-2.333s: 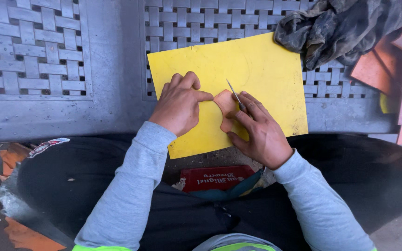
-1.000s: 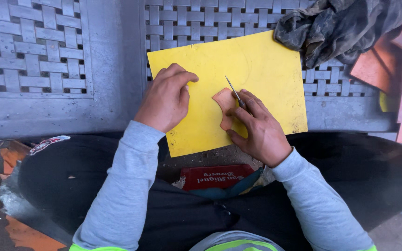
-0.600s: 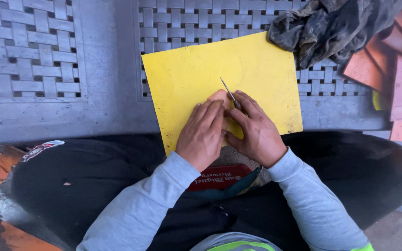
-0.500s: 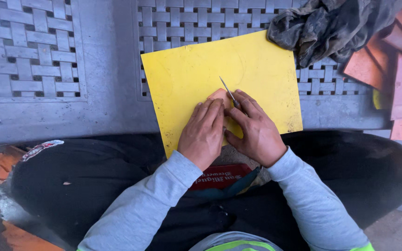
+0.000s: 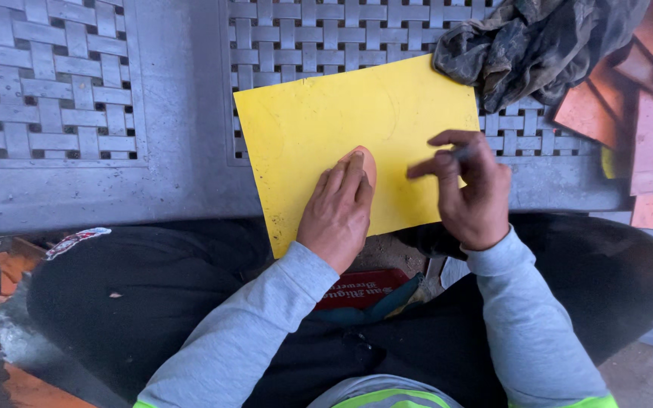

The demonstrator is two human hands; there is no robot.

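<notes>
A flat yellow rectangular sheet (image 5: 326, 128) is lying on a grey woven-pattern plastic surface (image 5: 62, 91), its long axis running left to right and tilting slightly up toward the right, its near edge overhanging the person's lap. The left hand (image 5: 338, 215) is resting palm-down on the sheet's lower middle, fingers pressed together and pointing away, covering a small rounded orange-tan piece (image 5: 364, 160) whose tip is peeking out beyond the fingertips. The right hand (image 5: 470, 189) is hovering over the sheet's right edge, blurred, thumb and forefinger pinching a thin dark tool (image 5: 464, 152); its direction cannot be told. A crumpled dark cloth (image 5: 530, 38) is lying just beyond the sheet's far right corner, beside reddish-brown flat pieces (image 5: 644, 136).
</notes>
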